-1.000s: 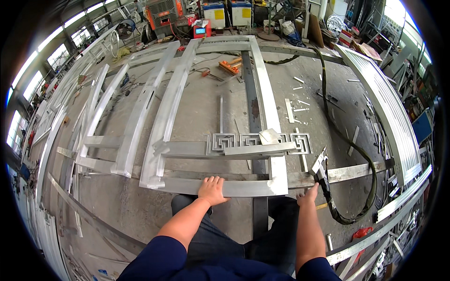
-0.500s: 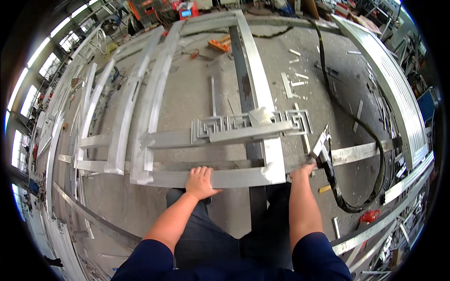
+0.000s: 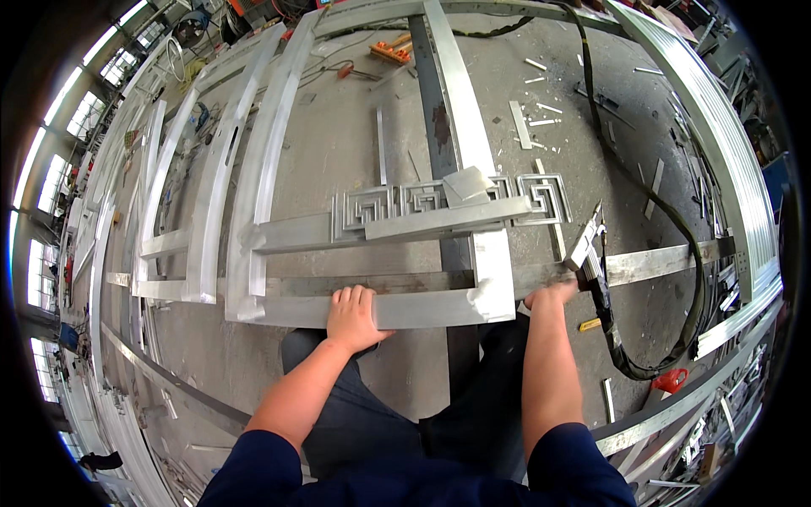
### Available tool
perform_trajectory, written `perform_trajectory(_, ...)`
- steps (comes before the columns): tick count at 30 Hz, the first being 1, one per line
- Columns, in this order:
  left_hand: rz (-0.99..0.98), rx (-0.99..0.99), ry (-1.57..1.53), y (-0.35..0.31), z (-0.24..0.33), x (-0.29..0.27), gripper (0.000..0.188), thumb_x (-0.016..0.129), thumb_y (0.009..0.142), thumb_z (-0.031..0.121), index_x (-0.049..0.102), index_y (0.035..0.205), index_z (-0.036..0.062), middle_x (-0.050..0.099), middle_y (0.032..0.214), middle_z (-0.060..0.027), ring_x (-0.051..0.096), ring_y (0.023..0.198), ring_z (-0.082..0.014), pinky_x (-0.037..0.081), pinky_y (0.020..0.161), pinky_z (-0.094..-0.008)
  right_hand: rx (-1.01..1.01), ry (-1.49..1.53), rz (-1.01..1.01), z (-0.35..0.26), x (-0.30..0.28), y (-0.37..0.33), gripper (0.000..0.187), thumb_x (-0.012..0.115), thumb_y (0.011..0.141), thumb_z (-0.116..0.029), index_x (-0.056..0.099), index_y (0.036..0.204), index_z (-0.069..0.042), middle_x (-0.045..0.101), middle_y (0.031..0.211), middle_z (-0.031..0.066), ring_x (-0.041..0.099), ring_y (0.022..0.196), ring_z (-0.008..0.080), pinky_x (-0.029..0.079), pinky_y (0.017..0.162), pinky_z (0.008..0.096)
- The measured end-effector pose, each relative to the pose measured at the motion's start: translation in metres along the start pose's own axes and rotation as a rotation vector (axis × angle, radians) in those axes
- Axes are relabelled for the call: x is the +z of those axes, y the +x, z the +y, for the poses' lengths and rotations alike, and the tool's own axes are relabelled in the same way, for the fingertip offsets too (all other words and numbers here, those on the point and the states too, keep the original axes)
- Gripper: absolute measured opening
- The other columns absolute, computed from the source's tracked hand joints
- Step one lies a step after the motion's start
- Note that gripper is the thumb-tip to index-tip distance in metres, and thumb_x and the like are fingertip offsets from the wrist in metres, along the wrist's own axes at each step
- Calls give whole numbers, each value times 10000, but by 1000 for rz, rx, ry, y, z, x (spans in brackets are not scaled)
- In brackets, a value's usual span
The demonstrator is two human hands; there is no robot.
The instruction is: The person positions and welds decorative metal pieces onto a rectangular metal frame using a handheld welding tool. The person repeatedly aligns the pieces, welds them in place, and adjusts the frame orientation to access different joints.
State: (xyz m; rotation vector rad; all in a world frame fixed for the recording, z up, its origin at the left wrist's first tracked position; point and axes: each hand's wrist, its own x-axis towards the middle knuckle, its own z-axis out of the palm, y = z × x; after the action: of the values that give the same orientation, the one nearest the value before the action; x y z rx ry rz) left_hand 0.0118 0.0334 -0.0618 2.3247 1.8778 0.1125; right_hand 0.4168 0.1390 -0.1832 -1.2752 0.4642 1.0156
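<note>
A rectangular frame (image 3: 460, 93) of smooth, silvery metal lies over a dull beam (image 3: 659, 264). Left hand (image 3: 351, 319) half-closed — back uppermost — around the frame's near rail (image 3: 431, 310); right hand (image 3: 549, 295) at the beam, its closure indeterminable. An openwork panel (image 3: 372, 205) of angular spirals crosses the frame.

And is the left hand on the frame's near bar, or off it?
On: the left hand lies over the near bar, its fingers across the upper face.
</note>
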Motion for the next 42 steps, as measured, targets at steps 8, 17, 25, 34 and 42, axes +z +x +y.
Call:
perform_trajectory(8, 24, 23, -30, 3, -6, -2, 753, 851, 623, 564, 598, 1134, 71, 580, 1100, -92, 531, 1124, -284, 371, 1013, -422, 41, -56, -65, -5, 1, 7, 660, 331, 929, -582, 576, 1392, -181, 581, 1433, 39, 523, 1322, 258, 372, 1120, 504)
perform_trajectory(17, 30, -43, -108, -7, -11, 3, 756, 868, 598, 535, 596, 1129, 70, 588, 1108, -74, 535, 1123, -256, 364, 1034, -404, 106, -79, -65, -6, 19, -40, 645, 246, 965, -433, 505, 1464, -117, 504, 1524, 60, 444, 1416, 250, 315, 1186, 450)
perform_trajectory(25, 60, 6, -147, -3, -14, 5, 733, 865, 597, 548, 624, 1112, 86, 605, 1081, -68, 558, 1095, -264, 376, 1025, -412, 73, -151, -36, -11, 13, -24, 658, 269, 961, -486, 498, 1474, -144, 511, 1516, 53, 456, 1400, 260, 328, 1174, 461)
perform_trajectory(34, 69, 14, -116, 0, -11, 3, 740, 882, 586, 550, 629, 1087, 68, 600, 1026, -80, 575, 1040, -279, 396, 992, -416, -5, -135, -45, -5, 10, 7, 716, 240, 937, -536, 485, 1483, -143, 513, 1516, 60, 464, 1393, 271, 320, 1174, 486)
perform_trajectory(42, 68, 6, -50, -2, -10, 3, 758, 882, 560, 577, 620, 1064, 76, 599, 1021, -80, 572, 1018, -291, 406, 956, -415, 118, -93, 56, -5, 10, -8, 801, 316, 908, -748, 536, 1447, -199, 514, 1499, 7, 459, 1379, 246, 291, 1168, 502)
